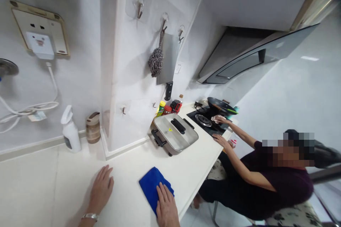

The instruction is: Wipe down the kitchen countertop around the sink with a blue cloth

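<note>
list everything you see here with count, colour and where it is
blue cloth: 1, blue, counter front, under right hand
electric pan: 1, silver lid with black handles, mid counter
spray bottle: 1, white, by left wall
jar: 1, brown, beside spray bottle
cleaver: 1, steel, hung on wall hook
scourer: 1, grey, hung beside cleaver
wok: 1, black, on stove
co-worker: 1, dark top, wiping the stove
left hand: flat on counter
right hand: on blue cloth
</note>
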A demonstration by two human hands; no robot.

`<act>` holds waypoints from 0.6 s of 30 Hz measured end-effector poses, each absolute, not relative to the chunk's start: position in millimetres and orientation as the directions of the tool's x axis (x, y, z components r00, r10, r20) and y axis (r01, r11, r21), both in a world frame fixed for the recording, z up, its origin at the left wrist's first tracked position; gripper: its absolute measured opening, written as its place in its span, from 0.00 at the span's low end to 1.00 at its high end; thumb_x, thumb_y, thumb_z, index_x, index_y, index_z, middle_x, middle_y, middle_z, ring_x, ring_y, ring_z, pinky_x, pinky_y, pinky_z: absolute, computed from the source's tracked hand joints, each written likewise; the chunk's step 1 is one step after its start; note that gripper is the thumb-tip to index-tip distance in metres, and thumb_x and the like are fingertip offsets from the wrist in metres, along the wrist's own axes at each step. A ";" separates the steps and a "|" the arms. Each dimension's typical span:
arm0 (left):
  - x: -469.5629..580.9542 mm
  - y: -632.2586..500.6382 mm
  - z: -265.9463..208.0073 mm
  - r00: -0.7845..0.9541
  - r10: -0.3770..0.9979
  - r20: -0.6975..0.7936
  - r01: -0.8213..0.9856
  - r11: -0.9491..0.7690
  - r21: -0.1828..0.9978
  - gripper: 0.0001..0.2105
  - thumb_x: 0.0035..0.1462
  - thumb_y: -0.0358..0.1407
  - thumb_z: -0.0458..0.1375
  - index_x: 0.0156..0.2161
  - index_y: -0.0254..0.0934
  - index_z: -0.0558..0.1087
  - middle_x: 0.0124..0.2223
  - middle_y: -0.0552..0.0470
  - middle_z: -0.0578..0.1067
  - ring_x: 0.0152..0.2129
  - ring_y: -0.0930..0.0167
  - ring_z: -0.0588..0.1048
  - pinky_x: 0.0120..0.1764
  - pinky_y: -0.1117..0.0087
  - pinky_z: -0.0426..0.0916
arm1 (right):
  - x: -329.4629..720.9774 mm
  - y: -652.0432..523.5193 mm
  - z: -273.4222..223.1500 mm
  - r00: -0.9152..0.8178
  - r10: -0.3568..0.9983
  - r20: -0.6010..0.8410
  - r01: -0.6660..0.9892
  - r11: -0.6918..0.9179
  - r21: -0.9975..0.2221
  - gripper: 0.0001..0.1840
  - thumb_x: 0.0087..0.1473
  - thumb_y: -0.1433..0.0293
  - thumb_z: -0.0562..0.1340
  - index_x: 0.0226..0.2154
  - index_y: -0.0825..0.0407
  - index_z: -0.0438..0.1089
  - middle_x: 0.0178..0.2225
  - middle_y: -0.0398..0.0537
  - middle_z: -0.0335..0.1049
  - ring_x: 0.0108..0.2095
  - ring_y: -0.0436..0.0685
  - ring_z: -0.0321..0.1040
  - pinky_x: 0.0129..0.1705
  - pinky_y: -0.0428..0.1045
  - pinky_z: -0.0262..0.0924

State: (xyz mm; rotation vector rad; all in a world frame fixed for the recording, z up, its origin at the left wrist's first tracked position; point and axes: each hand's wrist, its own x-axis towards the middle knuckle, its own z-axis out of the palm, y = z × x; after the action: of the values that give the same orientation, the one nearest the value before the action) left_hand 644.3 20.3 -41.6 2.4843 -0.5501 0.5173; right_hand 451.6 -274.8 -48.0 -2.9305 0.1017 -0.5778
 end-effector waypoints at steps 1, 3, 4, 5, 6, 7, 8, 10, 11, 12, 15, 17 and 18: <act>641.8 18.9 -41.0 0.845 -0.278 0.457 -0.476 -0.780 0.406 0.22 0.64 0.40 0.44 0.54 0.30 0.72 0.61 0.37 0.70 0.62 0.58 0.64 0.63 0.51 0.61 | 448.6 -274.6 -46.4 0.923 -0.112 0.367 -0.050 -0.984 -0.173 0.31 0.62 0.68 0.54 0.66 0.44 0.54 0.66 0.45 0.54 0.64 0.65 0.56 0.61 0.61 0.61; 637.0 14.9 -39.5 0.851 -0.283 0.443 -0.462 -0.805 0.373 0.22 0.64 0.40 0.45 0.56 0.32 0.71 0.62 0.39 0.69 0.63 0.57 0.62 0.65 0.47 0.54 | 449.2 -273.5 -40.3 0.924 -0.137 0.357 -0.070 -0.978 -0.194 0.28 0.61 0.69 0.54 0.63 0.46 0.60 0.64 0.47 0.58 0.63 0.65 0.57 0.61 0.61 0.62; 635.4 13.2 -39.0 0.852 -0.284 0.440 -0.455 -0.817 0.354 0.22 0.64 0.39 0.45 0.56 0.33 0.71 0.63 0.40 0.69 0.63 0.57 0.61 0.65 0.45 0.51 | 452.9 -272.3 -35.8 0.924 -0.138 0.356 -0.070 -0.978 -0.198 0.27 0.61 0.69 0.54 0.62 0.47 0.62 0.64 0.48 0.60 0.63 0.64 0.57 0.62 0.62 0.61; 634.4 11.8 -39.0 0.852 -0.283 0.441 -0.449 -0.828 0.336 0.22 0.64 0.39 0.44 0.56 0.33 0.71 0.63 0.40 0.69 0.63 0.56 0.61 0.66 0.44 0.49 | 458.4 -270.6 -30.6 0.926 -0.122 0.356 -0.054 -0.980 -0.193 0.26 0.60 0.70 0.53 0.61 0.48 0.63 0.63 0.49 0.61 0.63 0.64 0.57 0.62 0.62 0.60; 634.1 10.9 -39.3 0.849 -0.280 0.447 -0.444 -0.837 0.320 0.23 0.63 0.39 0.44 0.56 0.33 0.72 0.63 0.40 0.69 0.64 0.55 0.60 0.66 0.43 0.48 | 465.3 -268.3 -25.1 0.929 -0.088 0.359 -0.023 -0.983 -0.181 0.27 0.60 0.71 0.53 0.61 0.50 0.63 0.63 0.50 0.60 0.64 0.64 0.55 0.63 0.63 0.59; 634.3 10.3 -39.9 0.846 -0.277 0.455 -0.441 -0.843 0.307 0.23 0.63 0.39 0.44 0.56 0.33 0.72 0.63 0.40 0.69 0.65 0.54 0.58 0.65 0.43 0.48 | 472.8 -265.4 -19.6 0.933 -0.045 0.358 0.016 -0.986 -0.166 0.27 0.59 0.72 0.52 0.61 0.51 0.62 0.64 0.50 0.59 0.65 0.64 0.53 0.64 0.63 0.57; 634.8 10.1 -40.5 0.844 -0.274 0.462 -0.438 -0.848 0.297 0.23 0.63 0.39 0.44 0.56 0.33 0.72 0.63 0.40 0.68 0.65 0.53 0.57 0.65 0.43 0.48 | 480.5 -262.2 -14.8 0.937 0.002 0.350 0.058 -0.987 -0.152 0.29 0.59 0.73 0.52 0.62 0.52 0.61 0.65 0.50 0.57 0.66 0.64 0.50 0.65 0.63 0.55; 635.8 10.3 -41.5 0.842 -0.268 0.468 -0.431 -0.856 0.285 0.23 0.63 0.40 0.44 0.56 0.33 0.72 0.64 0.40 0.67 0.66 0.52 0.56 0.65 0.43 0.49 | 493.6 -255.6 -8.5 0.949 0.074 0.306 0.122 -0.982 -0.141 0.32 0.58 0.74 0.53 0.64 0.52 0.57 0.67 0.50 0.52 0.68 0.64 0.45 0.67 0.65 0.51; 636.0 10.5 -41.7 0.843 -0.271 0.465 -0.430 -0.859 0.278 0.24 0.63 0.40 0.44 0.56 0.33 0.72 0.64 0.40 0.67 0.65 0.52 0.56 0.65 0.43 0.49 | 498.4 -252.8 -7.3 0.956 0.089 0.278 0.134 -0.980 -0.148 0.33 0.57 0.74 0.53 0.65 0.52 0.56 0.68 0.50 0.50 0.69 0.64 0.43 0.68 0.66 0.49; 636.1 10.7 -41.8 0.844 -0.273 0.462 -0.427 -0.863 0.270 0.24 0.63 0.40 0.44 0.57 0.33 0.72 0.64 0.41 0.67 0.65 0.52 0.57 0.65 0.44 0.49 | 501.7 -250.7 -7.5 0.962 0.092 0.256 0.136 -0.978 -0.159 0.34 0.56 0.74 0.54 0.66 0.52 0.54 0.69 0.51 0.48 0.69 0.64 0.42 0.68 0.66 0.48; 636.2 11.1 -41.4 0.851 -0.267 0.453 -0.406 -0.881 0.243 0.24 0.63 0.41 0.44 0.58 0.35 0.71 0.64 0.42 0.67 0.65 0.52 0.58 0.65 0.44 0.51 | 503.9 -249.0 -12.4 0.964 0.091 0.249 0.142 -0.970 -0.197 0.36 0.55 0.74 0.54 0.67 0.51 0.52 0.69 0.51 0.46 0.69 0.65 0.40 0.68 0.67 0.48; 636.4 10.8 -41.1 0.851 -0.265 0.453 -0.395 -0.891 0.222 0.25 0.63 0.42 0.44 0.58 0.34 0.71 0.65 0.41 0.66 0.64 0.52 0.58 0.64 0.44 0.51 | 501.8 -250.5 -15.2 0.954 0.092 0.284 0.157 -0.964 -0.213 0.36 0.56 0.76 0.53 0.67 0.50 0.52 0.69 0.50 0.46 0.69 0.64 0.40 0.67 0.67 0.49; 636.6 10.5 -40.9 0.851 -0.267 0.452 -0.393 -0.894 0.213 0.25 0.63 0.42 0.44 0.59 0.34 0.71 0.65 0.40 0.66 0.64 0.51 0.58 0.64 0.44 0.51 | 500.6 -251.4 -15.5 0.949 0.096 0.300 0.167 -0.962 -0.219 0.36 0.56 0.76 0.52 0.67 0.50 0.51 0.69 0.50 0.46 0.69 0.64 0.41 0.67 0.68 0.50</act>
State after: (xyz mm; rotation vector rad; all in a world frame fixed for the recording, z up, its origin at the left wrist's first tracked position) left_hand 636.6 10.5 -40.9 2.7296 -0.4990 0.6034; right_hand 500.6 -251.4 -15.5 -2.8604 -0.1958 -0.4231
